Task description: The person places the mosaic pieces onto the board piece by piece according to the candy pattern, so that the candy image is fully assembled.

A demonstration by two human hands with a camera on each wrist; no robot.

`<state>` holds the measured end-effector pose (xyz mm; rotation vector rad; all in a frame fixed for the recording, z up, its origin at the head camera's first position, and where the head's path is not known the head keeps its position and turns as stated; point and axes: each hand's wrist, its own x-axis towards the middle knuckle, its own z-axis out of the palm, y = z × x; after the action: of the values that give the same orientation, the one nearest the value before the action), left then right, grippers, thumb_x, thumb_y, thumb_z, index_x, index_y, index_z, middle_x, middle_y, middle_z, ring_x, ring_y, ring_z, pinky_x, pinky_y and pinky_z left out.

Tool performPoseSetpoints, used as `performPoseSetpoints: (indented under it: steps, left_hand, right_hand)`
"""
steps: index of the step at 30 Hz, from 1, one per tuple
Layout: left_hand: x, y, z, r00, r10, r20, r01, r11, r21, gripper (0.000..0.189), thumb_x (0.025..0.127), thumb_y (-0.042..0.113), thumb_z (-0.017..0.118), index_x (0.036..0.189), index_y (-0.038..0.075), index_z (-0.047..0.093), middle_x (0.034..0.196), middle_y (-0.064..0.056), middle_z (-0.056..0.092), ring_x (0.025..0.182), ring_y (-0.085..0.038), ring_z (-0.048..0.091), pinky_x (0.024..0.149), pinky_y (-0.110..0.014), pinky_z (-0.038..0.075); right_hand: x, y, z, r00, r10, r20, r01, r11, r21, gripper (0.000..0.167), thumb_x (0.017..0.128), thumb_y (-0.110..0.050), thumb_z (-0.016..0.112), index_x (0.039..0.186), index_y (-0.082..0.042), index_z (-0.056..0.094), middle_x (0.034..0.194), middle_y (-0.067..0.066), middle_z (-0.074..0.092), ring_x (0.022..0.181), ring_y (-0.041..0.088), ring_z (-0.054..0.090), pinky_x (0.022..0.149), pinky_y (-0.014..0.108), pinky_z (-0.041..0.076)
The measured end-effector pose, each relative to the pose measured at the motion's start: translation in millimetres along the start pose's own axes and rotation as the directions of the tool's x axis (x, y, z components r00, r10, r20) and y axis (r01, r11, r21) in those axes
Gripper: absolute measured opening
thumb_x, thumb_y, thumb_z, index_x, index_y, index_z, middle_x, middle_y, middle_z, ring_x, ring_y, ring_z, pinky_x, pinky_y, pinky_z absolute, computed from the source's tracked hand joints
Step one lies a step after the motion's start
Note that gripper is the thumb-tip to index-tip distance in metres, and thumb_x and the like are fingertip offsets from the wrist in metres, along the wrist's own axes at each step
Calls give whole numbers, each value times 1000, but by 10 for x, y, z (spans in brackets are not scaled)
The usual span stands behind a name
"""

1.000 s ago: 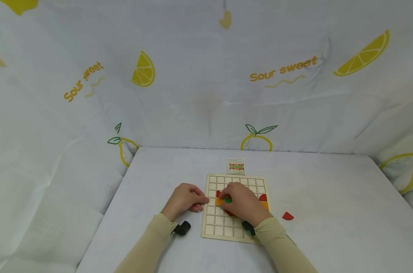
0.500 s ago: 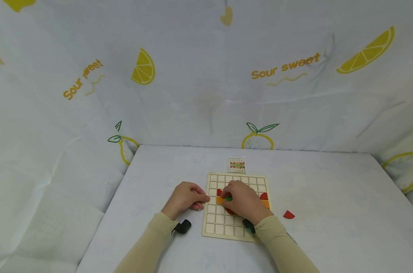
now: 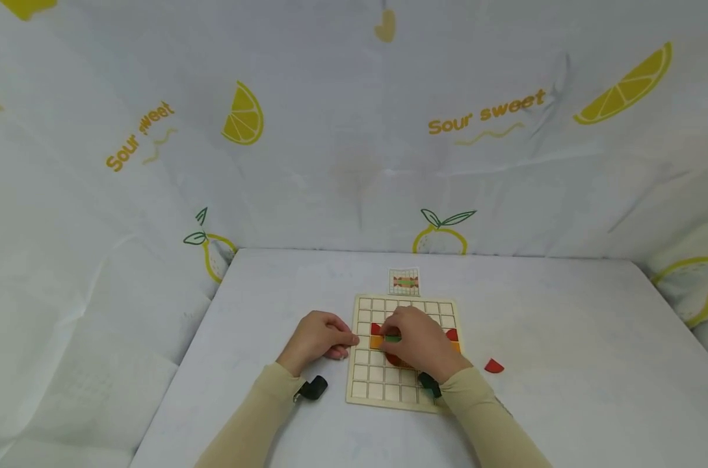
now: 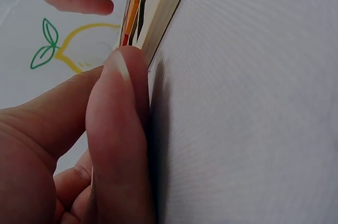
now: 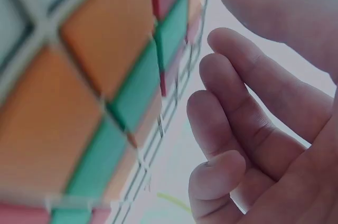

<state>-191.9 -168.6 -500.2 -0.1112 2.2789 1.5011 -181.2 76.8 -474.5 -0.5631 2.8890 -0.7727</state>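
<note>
In the head view, a pale wooden grid board (image 3: 365, 391) lies flat on the table. My left hand (image 3: 314, 338) is at its left edge, thumb and forefinger pinched together at the rim; the left wrist view shows the thumb (image 4: 119, 113) against the board's corner edge. Over the board's middle hovers my right hand (image 3: 419, 341), partly hiding the coloured pieces. Red, orange (image 3: 376, 342) and green (image 3: 392, 338) pieces sit in a band across the squares. Bent, spread fingers (image 5: 227, 71) with nothing between them appear beside orange (image 5: 111, 34) and green pieces in the right wrist view.
A small pattern card (image 3: 405, 283) lies just beyond the board's far edge. To the right of the board is a loose red quarter-round piece (image 3: 494, 366). A white cloth printed with lemons (image 3: 354, 162) hangs behind the table.
My right hand has shifted slightly over the same squares. The left hand stays at the board's edge, and the head view has drifted a little.
</note>
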Motion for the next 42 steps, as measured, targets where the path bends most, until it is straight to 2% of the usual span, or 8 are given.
performPoseSetpoints:
  steps: [4, 8, 16, 23, 27, 31, 38, 42]
  left_hand:
    - [4, -12, 31, 1000, -3, 8, 3, 1000, 1, 25, 85, 24, 95, 95, 8, 77, 75, -5, 77, 61, -10, 71, 60, -22, 62]
    - [-9, -23, 34, 1000, -14, -11, 15, 999, 28, 26, 85, 26, 95, 96, 10, 77, 75, -5, 77, 62, -10, 71, 61, -23, 63]
    - [-42, -37, 10, 999, -34, -36, 37, 997, 62, 26, 86, 28, 94, 97, 11, 77, 76, -5, 77, 62, -11, 70, 62, -23, 62]
    - [-43, -26, 12, 999, -15, -28, 16, 998, 62, 25, 86, 28, 94, 97, 11, 78, 77, -5, 78, 63, -12, 71, 62, -23, 63]
    - [-32, -4, 25, 999, -21, -31, 23, 998, 63, 26, 86, 28, 94, 96, 11, 78, 77, -5, 78, 63, -12, 71, 62, -23, 62]
    - [-33, 14, 39, 1000, -17, -26, 18, 998, 60, 26, 86, 27, 94, 97, 10, 78, 76, -5, 77, 62, -11, 70, 61, -23, 62]
    - [-30, 6, 41, 1000, -12, -25, 13, 999, 47, 26, 86, 25, 94, 97, 9, 77, 75, -5, 77, 61, -10, 69, 61, -22, 62]
    - [-15, 3, 43, 999, -18, -28, 19, 999, 51, 26, 85, 25, 95, 97, 10, 77, 76, -5, 77, 61, -10, 69, 61, -22, 62]
  right_hand:
    - [-154, 148, -133, 999, 36, -25, -35, 999, 9, 12, 90, -29, 89, 94, -21, 81, 91, -10, 68, 89, 10, 60, 88, 37, 59]
    - [-366, 367, -289, 996, 77, -33, -78, 996, -41, 16, 90, -30, 89, 97, -18, 81, 94, -7, 70, 91, 13, 62, 91, 42, 60]
    - [-842, 838, -586, 977, 212, -16, -213, 973, -86, 17, 88, -26, 91, 99, -16, 82, 97, -4, 70, 95, 18, 64, 85, 44, 63]
    - [-1134, 1119, -736, 968, 246, -41, -250, 962, -115, 21, 84, -22, 93, 100, -12, 82, 94, -3, 70, 93, 21, 66, 86, 51, 64]
    - [-1192, 1230, -760, 962, 272, -31, -274, 954, -124, 23, 84, -21, 93, 102, -11, 82, 96, -1, 71, 94, 22, 65, 90, 54, 63]
    - [-1193, 1292, -739, 954, 301, 8, -299, 949, -99, 27, 85, -27, 93, 104, -12, 82, 98, -1, 71, 97, 23, 64, 93, 56, 62]
    - [-1140, 1282, -665, 965, 261, 8, -259, 963, -73, 23, 84, -26, 94, 101, -16, 82, 95, -5, 69, 94, 19, 62, 90, 49, 62]
    - [-1112, 1254, -648, 964, 265, 8, -264, 962, -64, 22, 84, -26, 94, 100, -16, 81, 95, -5, 69, 93, 18, 62, 89, 48, 62]
